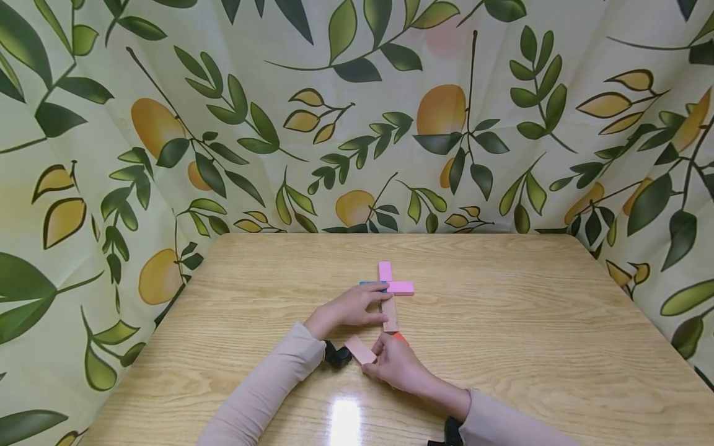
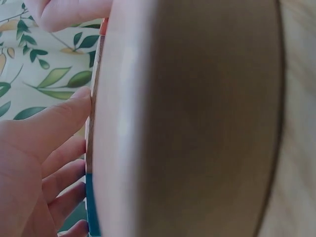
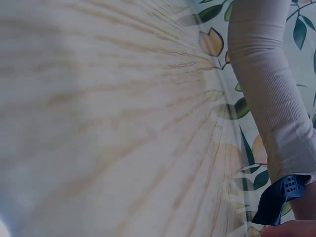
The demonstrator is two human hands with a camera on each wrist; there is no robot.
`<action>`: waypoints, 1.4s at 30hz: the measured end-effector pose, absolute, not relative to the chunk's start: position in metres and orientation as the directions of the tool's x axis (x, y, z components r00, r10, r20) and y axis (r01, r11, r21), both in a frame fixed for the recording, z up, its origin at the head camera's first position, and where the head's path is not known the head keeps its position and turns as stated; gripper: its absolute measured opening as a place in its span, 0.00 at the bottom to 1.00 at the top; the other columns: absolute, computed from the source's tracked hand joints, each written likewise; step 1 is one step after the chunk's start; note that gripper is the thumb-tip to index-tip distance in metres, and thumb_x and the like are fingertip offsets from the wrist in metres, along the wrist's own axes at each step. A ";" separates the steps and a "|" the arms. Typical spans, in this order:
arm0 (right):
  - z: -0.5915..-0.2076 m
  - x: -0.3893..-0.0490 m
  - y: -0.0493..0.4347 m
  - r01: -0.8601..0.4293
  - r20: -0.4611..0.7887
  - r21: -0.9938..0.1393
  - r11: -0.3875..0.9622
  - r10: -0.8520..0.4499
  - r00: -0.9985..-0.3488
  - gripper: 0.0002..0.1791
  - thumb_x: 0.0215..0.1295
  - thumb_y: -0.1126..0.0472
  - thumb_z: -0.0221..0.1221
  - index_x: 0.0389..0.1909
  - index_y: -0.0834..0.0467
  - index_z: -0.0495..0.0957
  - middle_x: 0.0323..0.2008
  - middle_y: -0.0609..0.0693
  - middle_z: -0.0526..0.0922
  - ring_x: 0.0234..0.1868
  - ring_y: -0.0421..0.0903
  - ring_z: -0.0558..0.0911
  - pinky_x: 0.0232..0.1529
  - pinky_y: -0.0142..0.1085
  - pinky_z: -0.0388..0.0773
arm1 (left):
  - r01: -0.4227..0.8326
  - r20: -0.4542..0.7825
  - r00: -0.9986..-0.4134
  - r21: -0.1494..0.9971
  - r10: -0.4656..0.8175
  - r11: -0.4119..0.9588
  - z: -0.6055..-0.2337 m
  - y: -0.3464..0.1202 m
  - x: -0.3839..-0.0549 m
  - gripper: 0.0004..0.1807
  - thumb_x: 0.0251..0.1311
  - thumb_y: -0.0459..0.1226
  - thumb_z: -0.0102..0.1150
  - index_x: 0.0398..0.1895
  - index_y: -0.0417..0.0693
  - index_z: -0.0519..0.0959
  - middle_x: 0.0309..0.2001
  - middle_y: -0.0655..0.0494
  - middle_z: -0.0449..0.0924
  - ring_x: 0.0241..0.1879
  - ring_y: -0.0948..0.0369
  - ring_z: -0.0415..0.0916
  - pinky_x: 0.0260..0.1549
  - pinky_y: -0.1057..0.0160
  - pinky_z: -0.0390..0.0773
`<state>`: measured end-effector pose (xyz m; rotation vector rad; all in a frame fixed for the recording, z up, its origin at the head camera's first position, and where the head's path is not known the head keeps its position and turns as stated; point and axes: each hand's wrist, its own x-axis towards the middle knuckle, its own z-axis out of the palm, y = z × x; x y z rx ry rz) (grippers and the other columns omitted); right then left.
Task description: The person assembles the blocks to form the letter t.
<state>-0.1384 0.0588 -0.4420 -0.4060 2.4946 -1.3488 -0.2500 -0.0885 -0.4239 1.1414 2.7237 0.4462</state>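
My right hand [image 1: 398,362] pinches a pale wooden block [image 1: 360,350] by one end, tilted near the left wrist. My left hand [image 1: 357,306] reaches across laid-out blocks, its fingers touching them without curling round any. Beneath it lie a blue block [image 1: 368,284], partly covered, and a plain wooden block [image 1: 390,316]. Two pink blocks [image 1: 401,288] adjoin at the far end. An orange-red block [image 1: 401,338] shows partly behind the right hand. In the left wrist view, fingers of the left hand [image 2: 44,148] meet the edges of the wooden and blue blocks.
The wood-grain table [image 1: 530,322] runs back to a leaf-and-fruit patterned curtain [image 1: 357,124]. Black wrist mounts [image 1: 337,355] sit at both sleeves. A large blurred shape [image 2: 212,118] blocks much of the left wrist view; what it is cannot be told.
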 end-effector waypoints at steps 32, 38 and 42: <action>-0.440 -0.139 0.066 -0.237 0.000 -0.767 0.597 -0.369 -0.929 0.16 0.48 0.58 0.72 0.31 0.62 0.77 0.14 0.42 0.71 0.15 0.33 0.66 0.16 0.25 0.62 | 0.660 -0.041 -0.704 0.330 0.709 0.675 -0.423 -0.088 -0.250 0.30 0.63 0.50 0.58 0.66 0.48 0.71 0.73 0.51 0.63 0.73 0.52 0.60 0.72 0.52 0.62; -0.439 -0.139 0.067 -0.243 0.000 -0.769 0.591 -0.380 -0.925 0.15 0.49 0.59 0.71 0.31 0.62 0.77 0.14 0.43 0.72 0.15 0.34 0.67 0.15 0.25 0.61 | 0.660 -0.045 -0.705 0.323 0.708 0.678 -0.425 -0.088 -0.251 0.30 0.63 0.50 0.58 0.67 0.49 0.70 0.73 0.52 0.62 0.74 0.53 0.60 0.72 0.52 0.62; -0.439 -0.138 0.067 -0.245 -0.004 -0.767 0.593 -0.387 -0.922 0.15 0.50 0.59 0.71 0.31 0.62 0.76 0.14 0.43 0.72 0.15 0.34 0.66 0.15 0.25 0.60 | 0.654 -0.054 -0.708 0.326 0.704 0.682 -0.426 -0.088 -0.252 0.31 0.64 0.51 0.57 0.67 0.49 0.70 0.74 0.53 0.62 0.74 0.53 0.59 0.73 0.51 0.61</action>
